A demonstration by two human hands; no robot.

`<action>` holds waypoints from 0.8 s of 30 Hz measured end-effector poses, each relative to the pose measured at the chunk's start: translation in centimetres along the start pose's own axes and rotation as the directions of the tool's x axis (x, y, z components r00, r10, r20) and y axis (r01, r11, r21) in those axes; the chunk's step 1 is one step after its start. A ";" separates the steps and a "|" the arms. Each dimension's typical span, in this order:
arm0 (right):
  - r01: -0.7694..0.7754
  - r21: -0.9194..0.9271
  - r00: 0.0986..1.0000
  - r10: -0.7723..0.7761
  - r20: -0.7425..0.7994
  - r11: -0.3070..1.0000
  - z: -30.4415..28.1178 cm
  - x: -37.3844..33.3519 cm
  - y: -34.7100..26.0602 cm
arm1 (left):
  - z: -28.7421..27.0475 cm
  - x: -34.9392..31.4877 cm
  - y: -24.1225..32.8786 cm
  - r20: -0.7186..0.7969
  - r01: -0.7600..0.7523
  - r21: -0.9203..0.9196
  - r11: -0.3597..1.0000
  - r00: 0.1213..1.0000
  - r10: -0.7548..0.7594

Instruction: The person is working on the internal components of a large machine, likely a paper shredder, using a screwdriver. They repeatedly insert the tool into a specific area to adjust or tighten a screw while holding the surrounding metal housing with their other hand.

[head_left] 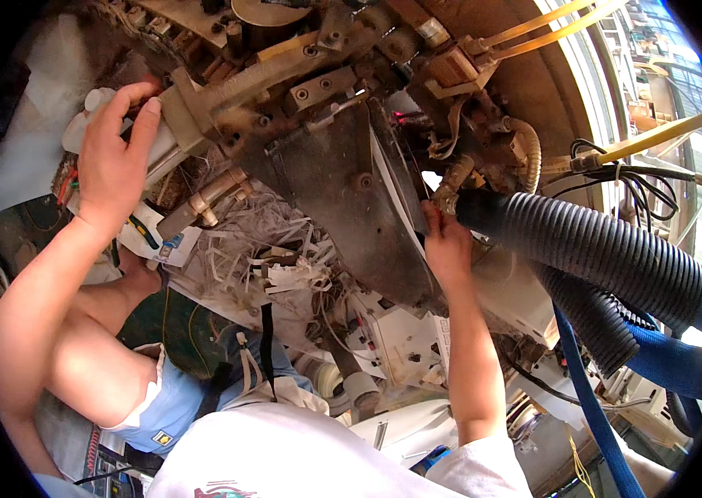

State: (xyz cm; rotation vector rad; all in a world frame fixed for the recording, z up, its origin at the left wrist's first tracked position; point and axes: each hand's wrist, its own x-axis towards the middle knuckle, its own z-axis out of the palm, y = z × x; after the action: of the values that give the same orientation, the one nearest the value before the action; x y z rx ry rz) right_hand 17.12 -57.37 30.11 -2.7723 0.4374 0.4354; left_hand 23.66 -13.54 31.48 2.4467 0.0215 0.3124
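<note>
At the upper left, my left hand [116, 162] lies against the end of a dusty metal machine arm [230, 100]. Its thumb and forefinger are spread beside the grey block there; the other fingers are partly hidden. A white rounded knob [97, 101] shows just behind that hand. Right of centre, my right hand [448, 253] reaches up with curled fingers to the edge of a dark metal plate [355, 199]. Its fingertips are close to a brass-coloured hose fitting [454, 178], and whatever they pinch is hidden.
Shredded pale strips [259, 224] lie heaped below the machine. A thick black corrugated hose [591, 245] runs off to the right, above blue hoses and a blue strap [587, 398]. Yellow tubes [550, 25] cross the upper right. A dark-handled cutter [143, 232] lies near my left forearm.
</note>
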 end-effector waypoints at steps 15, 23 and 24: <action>0.011 0.018 1.000 -0.011 -0.015 1.000 0.8 0.0 1.2 | -0.3 -0.2 -0.5 0.088 0.044 0.046 0.998 0.995 -0.048; 0.030 -0.013 0.999 -0.030 -0.039 0.999 0.6 -0.3 0.7 | -0.4 -0.1 -0.1 0.115 0.096 0.083 0.992 0.988 -0.105; 0.001 -0.031 1.000 -0.001 -0.001 1.000 0.5 -0.3 0.6 | -0.3 -0.1 -0.2 0.112 0.089 0.086 0.992 0.989 -0.098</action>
State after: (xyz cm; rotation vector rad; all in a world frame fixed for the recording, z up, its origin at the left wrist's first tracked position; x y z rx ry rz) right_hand 16.56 -57.67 29.58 -2.8025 0.4337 0.4437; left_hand 23.54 -13.19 31.57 2.5306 0.1000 0.1304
